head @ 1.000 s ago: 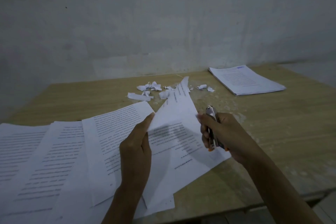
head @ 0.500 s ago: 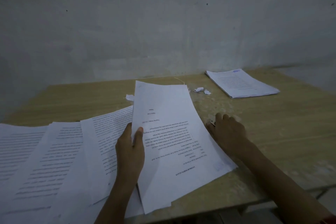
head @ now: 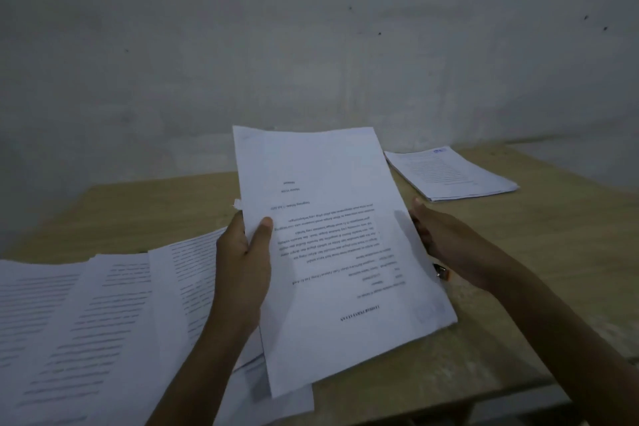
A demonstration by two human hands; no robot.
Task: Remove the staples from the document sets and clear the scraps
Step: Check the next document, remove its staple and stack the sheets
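Above the worktop, near centre: document set lifted and tilted, print upside down, pinched at its left edge by left grip, thumb on top. At right edge, right grip, fingers hidden behind paper; closed or not, cannot tell. Beneath it, staple remover mostly hidden, orange tip showing.

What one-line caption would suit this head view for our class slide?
Left hand grips a raised document set, right hand at its other edge, over a table; another stack lies beyond.

A bare workroom (grey wall, wooden table).
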